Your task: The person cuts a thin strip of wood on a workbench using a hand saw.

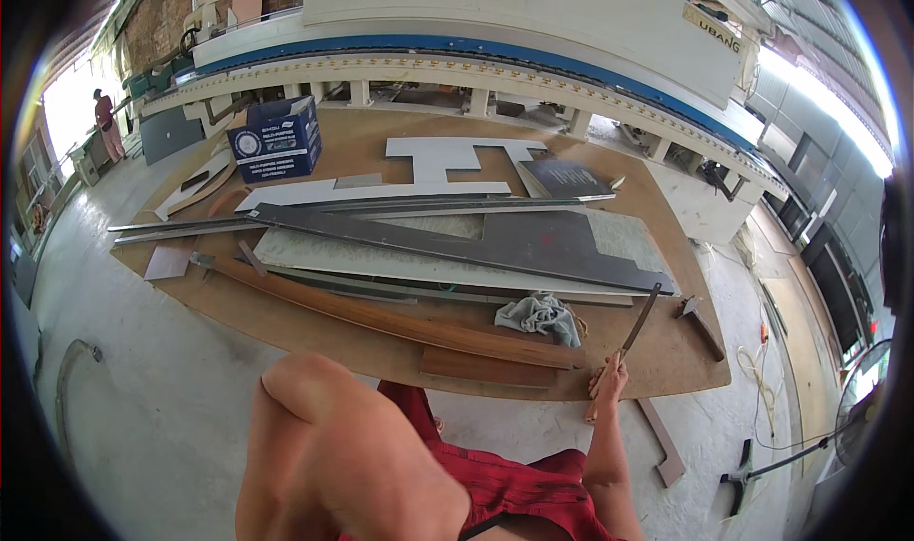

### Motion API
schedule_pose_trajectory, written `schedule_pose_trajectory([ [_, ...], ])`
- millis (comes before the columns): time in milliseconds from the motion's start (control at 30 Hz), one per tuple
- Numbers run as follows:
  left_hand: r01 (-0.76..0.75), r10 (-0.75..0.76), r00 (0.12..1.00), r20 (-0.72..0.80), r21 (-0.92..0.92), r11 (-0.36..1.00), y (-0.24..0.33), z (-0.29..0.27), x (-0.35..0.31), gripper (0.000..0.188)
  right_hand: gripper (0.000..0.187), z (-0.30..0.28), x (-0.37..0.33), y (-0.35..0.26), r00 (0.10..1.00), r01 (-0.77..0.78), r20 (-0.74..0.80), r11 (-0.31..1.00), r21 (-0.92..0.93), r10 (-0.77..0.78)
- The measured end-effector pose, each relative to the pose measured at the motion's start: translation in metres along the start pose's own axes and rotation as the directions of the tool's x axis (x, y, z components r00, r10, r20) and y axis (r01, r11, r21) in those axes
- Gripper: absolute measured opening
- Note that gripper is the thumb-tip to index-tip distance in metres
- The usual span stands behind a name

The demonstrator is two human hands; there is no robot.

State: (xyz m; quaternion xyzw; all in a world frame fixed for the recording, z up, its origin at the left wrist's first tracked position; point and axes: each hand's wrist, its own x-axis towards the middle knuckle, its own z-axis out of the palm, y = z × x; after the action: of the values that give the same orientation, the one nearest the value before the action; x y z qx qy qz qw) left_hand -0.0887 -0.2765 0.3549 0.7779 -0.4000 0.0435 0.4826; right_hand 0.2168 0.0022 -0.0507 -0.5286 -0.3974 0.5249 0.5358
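My right hand [609,377] is closed around a long, thin, dark file [643,320] at the near right edge of the brown board tabletop [657,381]. The file points up and away, and a bit of its wooden handle shows below the fist. My left arm is bent, its elbow toward the table; the hand itself is out of sight. Left of my right hand lie a long brown wooden strip [400,324] and a shorter brown piece [487,368]. A crumpled grey cloth [539,316] sits just beyond them. A hammer [701,329] rests to the right.
Dark and pale cut panels [447,241] are piled mid-table, with a white cut-out panel [438,165] behind. A blue carton [276,141] stands far left. Beyond runs a large machine [457,55]. A fan stand [738,479] and cable are on the right floor; a person [107,127] stands far left.
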Motion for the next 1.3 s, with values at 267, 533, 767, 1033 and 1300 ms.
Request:
schedule_pose_trajectory([
  [267, 0.811, -0.713, 0.008, -0.701, -0.412, 0.415, -0.098, 0.043, -0.112, 0.052, 0.036, 0.015, -0.014, -0.014, 1.0, -0.021, -0.007, 1.0, -0.019, 0.021],
  [533, 0.705, -0.292, -0.7, -0.652, -0.696, -0.138, -0.153, 0.173, -0.195, 0.055, 0.017, 0.015, -0.013, -0.014, 1.0, 0.006, 0.016, 0.999, -0.036, -0.005],
  [767, 0.567, 0.055, -0.822, -0.566, -0.824, 0.0, -0.153, 0.244, -0.231, 0.062, 0.015, 0.001, 0.001, 0.004, 0.993, 0.102, 0.06, 0.993, -0.057, -0.098],
  [1033, 0.033, 0.065, -0.992, 0.107, -0.281, 0.959, -0.124, 0.274, -0.275, 0.081, 0.015, -0.003, -0.004, 0.005, 0.993, 0.097, 0.077, 0.989, -0.113, -0.088],
  [1300, 0.132, 0.142, -0.984, 0.112, -0.095, 0.987, -0.106, 0.315, -0.353, 0.058, 0.018, 0.051, -0.051, -0.038, 0.985, -0.041, 0.16, 0.991, -0.128, 0.061],
])
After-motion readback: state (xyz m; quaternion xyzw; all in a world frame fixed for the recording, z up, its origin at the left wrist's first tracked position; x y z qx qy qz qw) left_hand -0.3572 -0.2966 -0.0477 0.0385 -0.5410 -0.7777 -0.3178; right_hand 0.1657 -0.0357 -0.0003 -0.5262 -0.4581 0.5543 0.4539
